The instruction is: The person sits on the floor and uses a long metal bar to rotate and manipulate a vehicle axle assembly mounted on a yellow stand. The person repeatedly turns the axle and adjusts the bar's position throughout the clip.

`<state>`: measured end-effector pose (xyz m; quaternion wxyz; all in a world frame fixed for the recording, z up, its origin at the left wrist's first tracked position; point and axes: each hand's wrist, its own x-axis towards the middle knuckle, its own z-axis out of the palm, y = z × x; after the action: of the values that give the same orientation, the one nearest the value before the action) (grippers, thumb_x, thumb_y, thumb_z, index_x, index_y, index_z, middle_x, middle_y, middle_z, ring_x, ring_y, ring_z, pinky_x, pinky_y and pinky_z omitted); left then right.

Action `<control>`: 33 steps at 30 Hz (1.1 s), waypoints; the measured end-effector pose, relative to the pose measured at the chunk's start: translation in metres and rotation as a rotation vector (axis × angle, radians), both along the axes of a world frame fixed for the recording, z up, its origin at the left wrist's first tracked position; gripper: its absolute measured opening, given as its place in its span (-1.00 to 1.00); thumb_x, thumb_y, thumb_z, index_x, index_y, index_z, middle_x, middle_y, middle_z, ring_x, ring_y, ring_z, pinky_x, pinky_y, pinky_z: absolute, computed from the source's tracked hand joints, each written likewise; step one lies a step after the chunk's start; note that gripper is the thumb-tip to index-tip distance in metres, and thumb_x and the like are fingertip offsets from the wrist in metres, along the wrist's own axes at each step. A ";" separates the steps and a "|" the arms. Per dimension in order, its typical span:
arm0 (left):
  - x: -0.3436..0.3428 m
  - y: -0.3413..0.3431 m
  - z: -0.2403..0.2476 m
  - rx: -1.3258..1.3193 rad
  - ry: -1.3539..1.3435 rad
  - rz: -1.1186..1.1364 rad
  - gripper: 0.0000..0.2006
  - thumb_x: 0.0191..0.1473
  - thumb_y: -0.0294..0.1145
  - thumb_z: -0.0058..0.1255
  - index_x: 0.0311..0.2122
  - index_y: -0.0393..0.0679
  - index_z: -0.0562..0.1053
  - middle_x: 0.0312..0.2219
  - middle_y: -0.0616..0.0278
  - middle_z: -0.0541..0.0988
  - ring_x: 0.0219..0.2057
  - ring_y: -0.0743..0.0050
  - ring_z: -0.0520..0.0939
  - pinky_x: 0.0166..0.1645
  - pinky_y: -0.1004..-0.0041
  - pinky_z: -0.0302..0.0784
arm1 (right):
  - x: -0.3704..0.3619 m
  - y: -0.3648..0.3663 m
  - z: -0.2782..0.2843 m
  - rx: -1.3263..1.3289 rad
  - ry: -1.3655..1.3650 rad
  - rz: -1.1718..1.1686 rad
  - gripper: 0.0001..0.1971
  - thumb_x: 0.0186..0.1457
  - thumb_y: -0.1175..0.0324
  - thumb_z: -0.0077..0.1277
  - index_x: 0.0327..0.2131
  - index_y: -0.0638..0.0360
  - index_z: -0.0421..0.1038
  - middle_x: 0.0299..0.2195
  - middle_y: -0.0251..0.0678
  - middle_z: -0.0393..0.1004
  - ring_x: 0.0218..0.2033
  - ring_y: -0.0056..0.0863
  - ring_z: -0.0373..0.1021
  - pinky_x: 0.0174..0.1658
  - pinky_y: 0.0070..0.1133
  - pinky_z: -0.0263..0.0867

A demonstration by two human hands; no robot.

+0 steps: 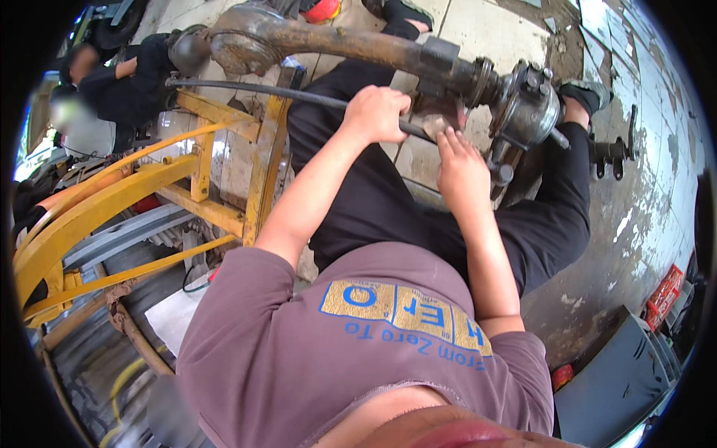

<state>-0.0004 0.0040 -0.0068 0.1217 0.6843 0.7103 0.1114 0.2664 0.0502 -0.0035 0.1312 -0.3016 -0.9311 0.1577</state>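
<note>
A long dark metal rod (299, 95) crosses in front of me from the far left, over my lap. My left hand (377, 114) is closed round it near its right part. By the rod's right end, my right hand (461, 166) has its fingers bent together against a small pale tan piece (433, 125); its kind is too small to tell. Just beyond both hands lies a heavy rusty vehicle axle (351, 45), with a greasy steel hub (529, 108) at its right end, close to my right hand.
A yellow metal frame (265, 160) stands on the left, near the rod. Another person (123, 93) sits at the far left. On the worn tile floor at the right lies a dark metal bracket (614, 149). A grey panel (609, 381) and a red crate (663, 297) are at the lower right.
</note>
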 end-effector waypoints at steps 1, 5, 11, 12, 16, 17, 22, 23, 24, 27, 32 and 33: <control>0.008 -0.003 0.001 0.007 -0.018 0.014 -0.69 -0.21 -0.14 0.44 -0.43 -0.03 0.55 -0.41 0.23 0.69 -0.22 0.07 0.76 -0.07 0.09 0.63 | 0.000 -0.004 0.003 0.038 0.024 -0.008 -0.59 0.29 0.47 0.06 0.18 0.27 0.59 0.21 -0.03 0.68 0.28 -0.08 0.60 0.35 -0.16 0.49; 0.004 0.007 0.009 -0.030 0.008 0.036 -0.69 -0.23 -0.14 0.45 -0.42 -0.03 0.58 -0.40 0.24 0.71 -0.17 0.09 0.78 -0.02 0.08 0.64 | -0.017 0.012 0.000 -0.095 -0.025 -0.013 -0.52 0.22 0.51 0.11 0.22 0.26 0.58 0.27 -0.06 0.66 0.27 -0.13 0.60 0.33 -0.20 0.50; 0.006 0.004 0.004 0.009 0.007 0.003 -0.69 -0.17 -0.13 0.46 -0.42 -0.04 0.56 -0.42 0.25 0.68 -0.20 0.09 0.76 -0.06 0.10 0.64 | -0.014 0.001 0.004 -0.025 -0.052 -0.066 -0.51 0.21 0.48 0.12 0.23 0.21 0.59 0.24 -0.13 0.68 0.23 -0.16 0.61 0.35 -0.12 0.49; 0.007 0.004 0.004 0.007 0.009 -0.003 -0.69 -0.17 -0.14 0.46 -0.42 -0.04 0.56 -0.42 0.25 0.68 -0.20 0.09 0.76 -0.06 0.10 0.64 | -0.016 0.003 0.006 -0.053 -0.116 -0.078 -0.50 0.22 0.48 0.12 0.24 0.20 0.59 0.27 -0.12 0.67 0.25 -0.15 0.61 0.37 -0.12 0.48; 0.009 0.003 0.005 -0.029 -0.003 0.020 -0.68 -0.20 -0.14 0.49 -0.40 -0.04 0.59 -0.36 0.23 0.73 -0.17 0.08 0.77 -0.04 0.09 0.64 | 0.002 -0.006 0.006 0.014 0.022 -0.045 -0.58 0.25 0.43 0.12 0.18 0.22 0.60 0.22 -0.13 0.69 0.27 -0.17 0.60 0.31 -0.10 0.50; 0.009 0.003 0.006 -0.048 -0.007 0.025 -0.68 -0.18 -0.14 0.49 -0.38 -0.04 0.60 -0.33 0.22 0.74 -0.16 0.08 0.78 -0.03 0.09 0.65 | 0.002 -0.008 0.004 0.063 0.062 -0.059 -0.61 0.27 0.42 0.12 0.14 0.22 0.62 0.22 -0.13 0.69 0.27 -0.18 0.60 0.29 -0.11 0.51; 0.008 0.007 0.007 -0.012 0.012 0.008 -0.70 -0.18 -0.19 0.45 -0.41 -0.08 0.57 -0.39 0.19 0.71 -0.23 0.04 0.76 -0.10 0.09 0.66 | -0.004 0.005 0.002 -0.067 0.015 -0.034 -0.59 0.28 0.45 0.08 0.17 0.21 0.61 0.26 -0.12 0.67 0.28 -0.16 0.60 0.33 -0.18 0.50; 0.008 0.004 0.007 -0.023 0.003 0.014 -0.71 -0.17 -0.19 0.44 -0.41 -0.08 0.57 -0.38 0.19 0.71 -0.22 0.04 0.76 -0.10 0.09 0.65 | 0.002 0.001 0.009 -0.076 0.026 -0.018 -0.60 0.28 0.45 0.07 0.17 0.21 0.61 0.24 -0.13 0.68 0.26 -0.16 0.61 0.32 -0.18 0.50; 0.007 0.003 0.007 -0.034 -0.005 0.020 -0.71 -0.17 -0.20 0.44 -0.41 -0.08 0.57 -0.38 0.19 0.70 -0.21 0.04 0.76 -0.11 0.09 0.65 | 0.006 -0.002 0.012 -0.086 0.038 -0.002 -0.61 0.29 0.44 0.07 0.16 0.21 0.61 0.23 -0.13 0.69 0.24 -0.16 0.62 0.32 -0.18 0.51; 0.011 0.006 0.008 -0.075 0.012 0.022 -0.71 -0.17 -0.19 0.47 -0.40 -0.07 0.59 -0.37 0.21 0.72 -0.18 0.06 0.77 -0.05 0.09 0.67 | -0.004 0.003 0.007 -0.057 -0.018 -0.047 -0.60 0.28 0.44 0.08 0.17 0.21 0.61 0.23 -0.15 0.69 0.21 -0.17 0.65 0.30 -0.13 0.54; 0.012 0.005 0.013 -0.075 -0.007 0.038 -0.73 -0.17 -0.23 0.46 -0.39 -0.05 0.59 -0.37 0.23 0.72 -0.18 0.07 0.76 -0.01 0.10 0.68 | 0.006 0.006 0.007 -0.007 0.064 -0.038 -0.69 0.29 0.43 0.06 0.05 0.23 0.63 0.12 -0.15 0.73 0.11 -0.16 0.69 0.27 -0.14 0.57; 0.010 0.006 0.013 -0.100 0.009 0.048 -0.71 -0.19 -0.23 0.49 -0.35 -0.03 0.61 -0.32 0.25 0.71 -0.14 0.11 0.75 0.02 0.13 0.67 | 0.001 0.012 0.009 -0.084 -0.009 -0.038 -0.69 0.29 0.43 0.06 0.05 0.24 0.62 0.13 -0.13 0.72 0.11 -0.16 0.68 0.26 -0.16 0.58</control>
<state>0.0100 0.0102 0.0060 0.1498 0.6605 0.7318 0.0759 0.2676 0.0617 0.0050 0.1171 -0.3251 -0.9184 0.1928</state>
